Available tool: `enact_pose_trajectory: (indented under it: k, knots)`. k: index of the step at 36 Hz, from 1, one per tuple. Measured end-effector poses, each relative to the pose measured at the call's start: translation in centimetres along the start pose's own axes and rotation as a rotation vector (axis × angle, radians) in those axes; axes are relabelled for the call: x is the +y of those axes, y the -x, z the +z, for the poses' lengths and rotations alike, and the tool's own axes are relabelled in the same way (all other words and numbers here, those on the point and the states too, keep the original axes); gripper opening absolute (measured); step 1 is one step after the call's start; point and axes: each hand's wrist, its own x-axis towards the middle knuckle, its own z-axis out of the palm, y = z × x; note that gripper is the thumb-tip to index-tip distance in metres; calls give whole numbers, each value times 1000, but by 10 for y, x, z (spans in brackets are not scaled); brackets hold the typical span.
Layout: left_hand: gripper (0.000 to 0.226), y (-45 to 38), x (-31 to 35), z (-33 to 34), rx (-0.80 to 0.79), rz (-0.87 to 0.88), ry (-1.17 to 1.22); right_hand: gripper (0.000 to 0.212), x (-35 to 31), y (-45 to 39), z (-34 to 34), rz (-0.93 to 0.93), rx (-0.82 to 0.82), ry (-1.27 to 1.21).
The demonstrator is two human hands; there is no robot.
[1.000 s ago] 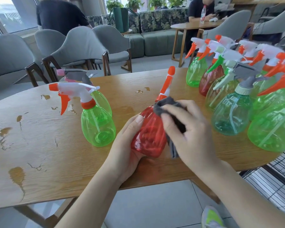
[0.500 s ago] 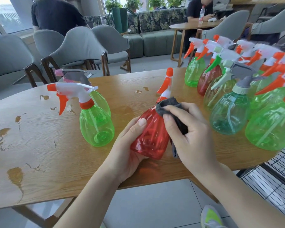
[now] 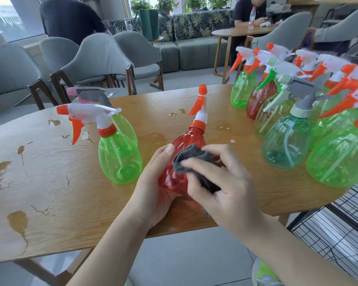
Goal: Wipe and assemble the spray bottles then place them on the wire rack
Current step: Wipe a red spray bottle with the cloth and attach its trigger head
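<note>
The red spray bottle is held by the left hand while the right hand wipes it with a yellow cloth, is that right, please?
Not quite: the cloth is dark grey, not yellow, as the head view shows. The rest stands: the left hand holds the red spray bottle while the right hand wipes it with the cloth.

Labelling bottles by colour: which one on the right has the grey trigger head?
The teal bottle in the right-hand cluster, near the table's front edge. Its trigger head is grey on a pale collar; the neighbouring green and red bottles carry white heads with orange or green triggers.
</note>
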Motion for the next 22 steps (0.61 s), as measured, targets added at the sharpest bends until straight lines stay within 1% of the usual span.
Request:
enact_pose_trajectory:
  k: [4, 5, 6, 8, 9, 11, 13, 14, 17, 18, 20, 22]
  knots:
    - [86, 2, 1, 1, 16, -9, 68, 14, -4, 7, 4, -201, -81, 37]
    - [80, 4, 1, 2, 17, -11, 61, 14, -4, 8, 5, -241, -93, 60]
    - [69, 6, 0, 3, -6, -15, 42, 14, -3, 8, 5, -267, -96, 82]
    - [49, 9, -2, 4, -93, -42, 37, 13, -2, 6, 2, -293, -77, 106]
    - [47, 11, -2, 6, -119, -58, 40, 13, -1, 4, 0, -294, -60, 110]
    - [49, 11, 0, 8, -156, -72, 43, 14, 1, 0, -3, -259, -22, 108]
    - [60, 9, 1, 7, -152, -67, 22, 16, 6, -4, -6, -165, 15, 87]
    - [65, 8, 1, 6, -150, -63, 9, 17, 10, -7, -7, -98, 27, 76]
    - [68, 12, -2, 3, -141, -71, 6, 21, 18, -13, -11, 152, 42, -2]
    - [71, 13, -3, 3, -144, -82, 13, 22, 18, -14, -12, 209, 45, -37]
    - [76, 15, -4, 1, -125, -101, 17, 22, 16, -12, -11, 241, 42, -63]
    - [81, 17, -5, 1, -94, -88, 17, 21, 11, -9, -9, 210, 39, -79]
